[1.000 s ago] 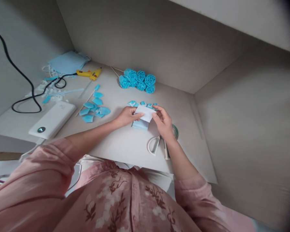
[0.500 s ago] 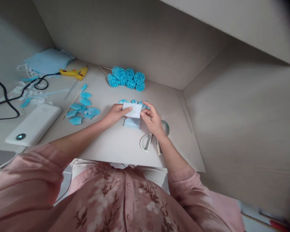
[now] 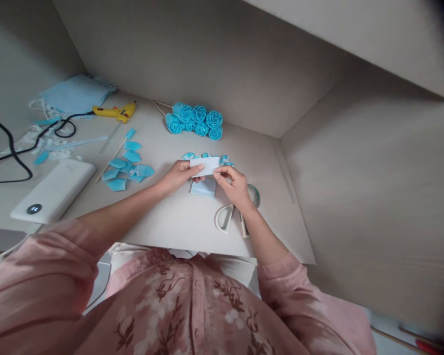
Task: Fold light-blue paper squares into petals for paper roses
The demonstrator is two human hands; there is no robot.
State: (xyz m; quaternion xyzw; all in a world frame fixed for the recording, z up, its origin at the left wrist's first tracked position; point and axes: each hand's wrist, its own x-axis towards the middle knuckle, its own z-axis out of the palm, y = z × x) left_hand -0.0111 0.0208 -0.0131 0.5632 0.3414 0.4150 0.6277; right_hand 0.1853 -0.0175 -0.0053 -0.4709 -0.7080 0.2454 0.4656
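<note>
Between my hands, above the table, is a small pale piece of mask fabric (image 3: 209,163). My left hand (image 3: 179,176) grips its left side, thumb on top and fingers underneath. At its lower right corner, my right hand (image 3: 235,185) pinches the edge between thumb and fingers. Below lies another folded pale blue fabric piece (image 3: 204,189), partly covered by my hands. Several small blue cut pieces (image 3: 226,159) lie just behind the held one. Scissors with white handles (image 3: 224,219) rest under my right wrist, beside a roll of tape (image 3: 254,195) that is partly hidden.
Several blue fabric roses (image 3: 199,114) on sticks lie at the back. Blue petals (image 3: 128,167) and a stick are to the left, near a yellow glue gun (image 3: 120,113), its black cord (image 3: 13,148) and a white power bank (image 3: 55,190). Face masks (image 3: 76,93) are stacked at the back left.
The held fabric has tilted and looks narrower from front to back. My right hand's raised fingers have curled down toward its corner. The view has shifted slightly.
</note>
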